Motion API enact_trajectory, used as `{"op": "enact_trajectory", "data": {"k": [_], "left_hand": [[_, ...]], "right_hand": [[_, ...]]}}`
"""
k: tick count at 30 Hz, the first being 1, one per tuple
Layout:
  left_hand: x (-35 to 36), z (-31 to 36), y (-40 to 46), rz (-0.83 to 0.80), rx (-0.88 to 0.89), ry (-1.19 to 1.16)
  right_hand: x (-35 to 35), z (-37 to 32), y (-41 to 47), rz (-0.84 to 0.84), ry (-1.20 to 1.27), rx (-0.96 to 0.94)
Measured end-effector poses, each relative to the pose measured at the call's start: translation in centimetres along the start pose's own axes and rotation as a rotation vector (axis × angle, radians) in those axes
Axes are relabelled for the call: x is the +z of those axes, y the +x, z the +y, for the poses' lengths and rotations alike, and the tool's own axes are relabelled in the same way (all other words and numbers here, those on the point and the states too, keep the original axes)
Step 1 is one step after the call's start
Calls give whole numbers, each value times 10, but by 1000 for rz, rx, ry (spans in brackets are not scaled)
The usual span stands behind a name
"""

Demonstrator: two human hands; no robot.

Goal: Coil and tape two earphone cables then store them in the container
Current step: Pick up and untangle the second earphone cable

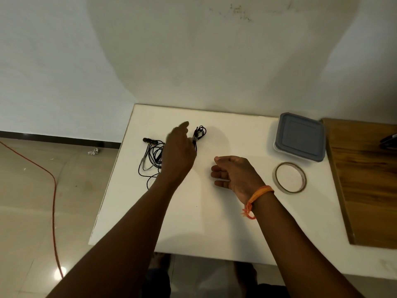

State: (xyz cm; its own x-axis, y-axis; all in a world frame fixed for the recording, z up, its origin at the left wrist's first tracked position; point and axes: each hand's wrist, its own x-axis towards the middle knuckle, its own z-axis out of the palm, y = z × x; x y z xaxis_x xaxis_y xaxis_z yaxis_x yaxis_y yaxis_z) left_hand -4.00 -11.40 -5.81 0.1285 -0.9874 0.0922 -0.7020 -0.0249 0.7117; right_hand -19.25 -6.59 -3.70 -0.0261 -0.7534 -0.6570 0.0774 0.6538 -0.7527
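Two black earphones lie on the white table (214, 222). One is a loose tangle (151, 157) at the left. The other is a small coil (199, 134) bound with a strip of clear tape, further back. My left hand (178, 151) hovers between them, back up, forefinger stretched out and blurred. Its right edge touches the coil, and its underside is hidden. My right hand (234, 175) floats palm-left over the table's middle, fingers apart and holding nothing. A roll of clear tape (290, 177) lies flat to its right. The container (299, 136), clear with a grey lid on, stands behind the roll.
A wooden board (365, 181) adjoins the table on the right, with a dark object (390, 139) at its far edge. A white wall rises behind. An orange cord (53, 190) runs across the tiled floor on the left. My feet show below the table's front edge.
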Motion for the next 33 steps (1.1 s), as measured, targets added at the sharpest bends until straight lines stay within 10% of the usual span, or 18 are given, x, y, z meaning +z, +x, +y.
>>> {"op": "enact_trajectory", "data": {"k": [5,10,23,33], "left_hand": [[-41,-8,3,238,-99,316],[-44,-37,-16,-160,-484,405],[-66,33,-95,-195,-557,-1021],[-75,66,-157,-369,-513,-1214]], "right_hand": [[-4,-2,-2,-13,6,-17],[-5,-1,-7,-3,-26,-31],[-5,13,-98,-7,-29,-132],[-6,11,-164,140,41,-240]]}}
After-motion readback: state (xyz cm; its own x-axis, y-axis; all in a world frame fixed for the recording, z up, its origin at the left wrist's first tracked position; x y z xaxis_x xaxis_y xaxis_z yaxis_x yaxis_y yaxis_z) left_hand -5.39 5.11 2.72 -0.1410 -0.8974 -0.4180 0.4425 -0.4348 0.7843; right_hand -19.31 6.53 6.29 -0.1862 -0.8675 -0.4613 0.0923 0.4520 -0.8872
